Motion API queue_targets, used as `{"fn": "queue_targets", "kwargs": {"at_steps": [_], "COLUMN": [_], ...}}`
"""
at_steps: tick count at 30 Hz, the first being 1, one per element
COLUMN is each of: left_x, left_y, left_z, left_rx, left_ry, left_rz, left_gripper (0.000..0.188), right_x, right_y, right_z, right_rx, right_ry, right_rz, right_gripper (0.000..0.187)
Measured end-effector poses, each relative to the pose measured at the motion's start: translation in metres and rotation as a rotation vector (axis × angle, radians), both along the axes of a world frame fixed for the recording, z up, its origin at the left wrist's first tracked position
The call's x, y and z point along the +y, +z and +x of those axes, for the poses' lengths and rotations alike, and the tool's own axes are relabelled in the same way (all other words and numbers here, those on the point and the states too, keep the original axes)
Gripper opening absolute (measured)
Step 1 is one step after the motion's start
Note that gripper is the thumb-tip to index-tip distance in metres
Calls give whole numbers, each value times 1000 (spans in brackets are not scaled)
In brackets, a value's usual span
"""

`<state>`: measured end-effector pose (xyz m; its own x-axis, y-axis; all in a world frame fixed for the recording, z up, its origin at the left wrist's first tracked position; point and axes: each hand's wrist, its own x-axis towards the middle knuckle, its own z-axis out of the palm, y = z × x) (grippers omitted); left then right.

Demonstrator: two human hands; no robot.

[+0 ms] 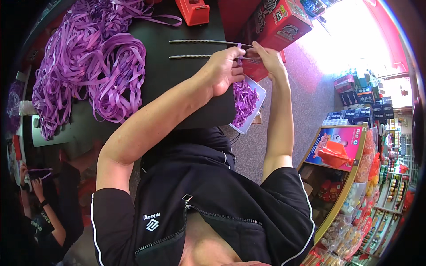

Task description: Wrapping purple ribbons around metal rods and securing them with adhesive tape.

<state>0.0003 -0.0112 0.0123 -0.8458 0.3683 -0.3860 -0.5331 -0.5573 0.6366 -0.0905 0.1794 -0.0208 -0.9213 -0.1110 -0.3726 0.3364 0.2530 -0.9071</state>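
Two twisted metal rods, a far rod (199, 41) and a near rod (188, 56), lie side by side and reach past the table's right edge. A narrow purple ribbon (239, 45) is looped at the rods near their right part. My left hand (226, 68) is closed at that spot, its thumb and forefinger pinching the ribbon. Just right of it, my right hand (270, 61) has its fingertips together by the rod ends; what they grip is hard to see. Below the hands, a clear plastic bin (253, 119) holds many short purple ribbon pieces (246, 104).
The dark table (168, 88) bears a big heap of purple ribbon (88, 57) at left. A red tape dispenser (194, 11) sits at its far edge. Beyond my right hand stands a red box (284, 24). A display counter (337, 155) and shelves line the right side. Another person (49, 217) works at lower left.
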Motion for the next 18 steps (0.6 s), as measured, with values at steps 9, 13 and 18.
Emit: {"fn": "queue_targets", "kwargs": {"at_steps": [9,13,18], "left_x": [-21,-35,-53], "left_y": [22,-16,-32], "left_z": [5,-13,-15], "left_rx": [1055,1128,1025], "left_ry": [-456,-92,-147], "left_rz": [-1748,-2126,-2120], "left_gripper": [47,56,63], "right_x": [-22,-18,-9], "right_y": [6,-4,-16], "right_z": [-19,-32,-44], "right_rx": [165,19,57], "right_ry": [316,284,305], "right_rz": [-26,-228,-271], "right_gripper": [24,18,18]}}
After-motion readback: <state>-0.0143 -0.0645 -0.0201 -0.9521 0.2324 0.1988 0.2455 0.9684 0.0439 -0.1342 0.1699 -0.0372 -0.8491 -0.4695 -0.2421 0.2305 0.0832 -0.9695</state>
